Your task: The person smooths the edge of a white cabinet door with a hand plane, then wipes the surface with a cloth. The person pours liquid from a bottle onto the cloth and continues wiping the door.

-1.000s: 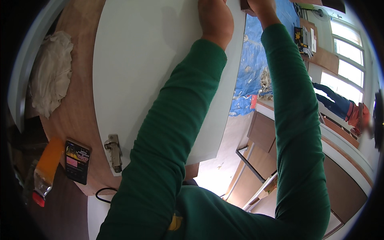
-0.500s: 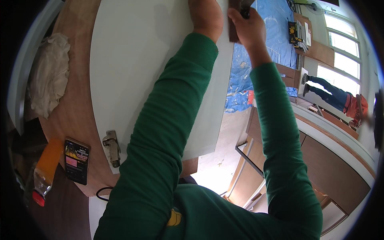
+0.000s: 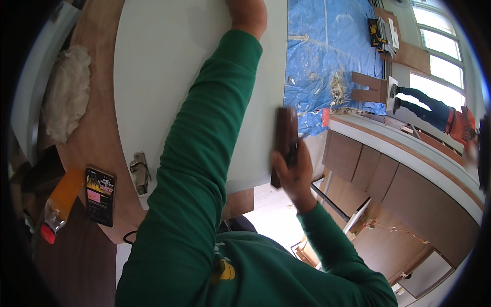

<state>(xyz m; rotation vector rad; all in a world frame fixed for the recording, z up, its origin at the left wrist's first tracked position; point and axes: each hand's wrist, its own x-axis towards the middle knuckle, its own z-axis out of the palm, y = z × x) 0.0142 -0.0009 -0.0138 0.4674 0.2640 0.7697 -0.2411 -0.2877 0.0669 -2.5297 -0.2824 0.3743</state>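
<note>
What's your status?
Left hand over pale panel, cut off by frame. Right hand gripping brown tool at panel's right edge. Hinge at near left corner.

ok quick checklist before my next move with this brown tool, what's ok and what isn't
1. Right hand gripping the brown tool: ok, fingers wrapped around it.
2. Tool pressed flat on the white panel's right edge: cannot tell; it is at that edge, but contact is unclear.
3. Left hand well placed: cannot tell; the picture's top cuts off its fingers.
4. Metal hinge away from the tool: ok, near the panel's left edge.
5. Phone and cloth off the panel: ok, both left of it.
6. Other person clear of the tool: ok, far off to the right.
</note>
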